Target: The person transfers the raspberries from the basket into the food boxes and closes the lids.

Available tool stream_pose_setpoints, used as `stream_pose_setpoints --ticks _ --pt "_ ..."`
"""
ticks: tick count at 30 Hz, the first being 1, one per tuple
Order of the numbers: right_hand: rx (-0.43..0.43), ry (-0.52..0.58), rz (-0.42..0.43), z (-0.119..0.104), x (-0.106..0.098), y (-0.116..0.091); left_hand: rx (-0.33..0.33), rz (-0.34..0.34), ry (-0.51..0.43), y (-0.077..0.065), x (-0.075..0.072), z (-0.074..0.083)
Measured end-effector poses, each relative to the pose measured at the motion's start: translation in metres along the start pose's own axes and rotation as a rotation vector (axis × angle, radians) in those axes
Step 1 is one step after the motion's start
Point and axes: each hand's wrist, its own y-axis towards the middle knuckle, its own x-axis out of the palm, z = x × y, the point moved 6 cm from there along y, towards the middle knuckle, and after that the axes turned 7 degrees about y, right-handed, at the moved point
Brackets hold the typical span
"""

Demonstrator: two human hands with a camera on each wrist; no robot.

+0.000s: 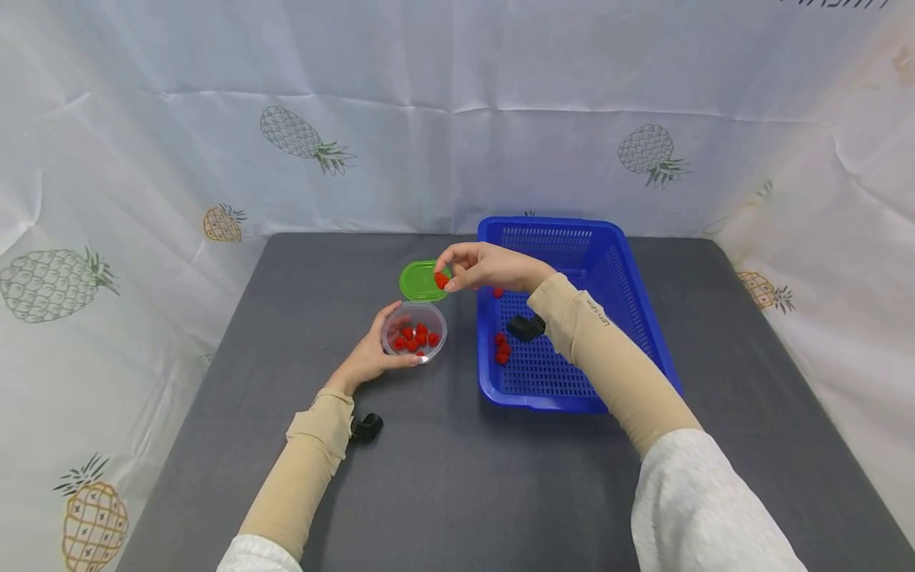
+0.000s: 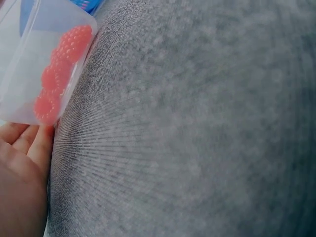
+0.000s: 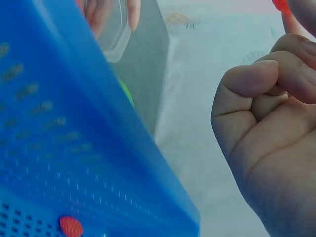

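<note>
My left hand (image 1: 366, 357) holds a clear plastic container (image 1: 412, 311) on the table, thumb on its near side and fingers at its far left. Several red raspberries (image 1: 412, 344) lie in the bottom of it; the left wrist view shows raspberries (image 2: 74, 42) through its wall. Between thumb and index finger, my right hand (image 1: 493, 266) pinches one raspberry (image 1: 440, 280), above the near right part of the green lid (image 1: 415, 281). That lid lies flat just beyond the container. In the right wrist view, the pinched raspberry (image 3: 281, 5) shows only at the top edge.
A blue perforated basket (image 1: 550, 403) stands right of the container, under my right forearm. Along its left side are several loose raspberries (image 1: 503, 349), with a black object (image 1: 524, 327) nearby. Another black object (image 1: 368, 427) shows beside my left wrist. A patterned white curtain (image 1: 457, 159) hangs behind the grey table (image 1: 443, 492).
</note>
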Motion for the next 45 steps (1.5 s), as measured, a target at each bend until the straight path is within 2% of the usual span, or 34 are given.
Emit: stream_pose_setpoints --ticks 4,8,12,24,30,35,41,45 --pt "-0.021 0.02 -0.034 0.0 0.009 0.012 -0.041 0.0 0.002 -0.001 -0.001 0.0" --pt "-0.012 0.036 -0.041 0.004 0.015 0.022 -0.073 -0.014 -0.016 -0.006 -0.003 0.014" --pt "0.016 0.052 -0.031 0.01 0.019 0.03 -0.069 -0.021 -0.032 -0.011 -0.003 0.024" --pt "0.102 0.003 -0.042 0.018 0.03 0.055 -0.041 -0.022 -0.092 -0.013 -0.004 0.026" --pt "0.179 -0.058 -0.046 0.026 0.033 0.064 -0.064 -0.036 -0.108 -0.01 -0.001 0.022" --pt "0.239 -0.156 -0.084 0.035 0.035 0.069 -0.049 -0.044 -0.151 -0.006 0.002 0.013" --pt "0.313 -0.217 -0.115 0.041 0.036 0.069 -0.011 -0.036 -0.115 -0.002 0.002 0.0" --pt "0.338 -0.233 -0.112 0.044 0.035 0.07 -0.017 -0.033 -0.098 -0.001 0.002 -0.001"
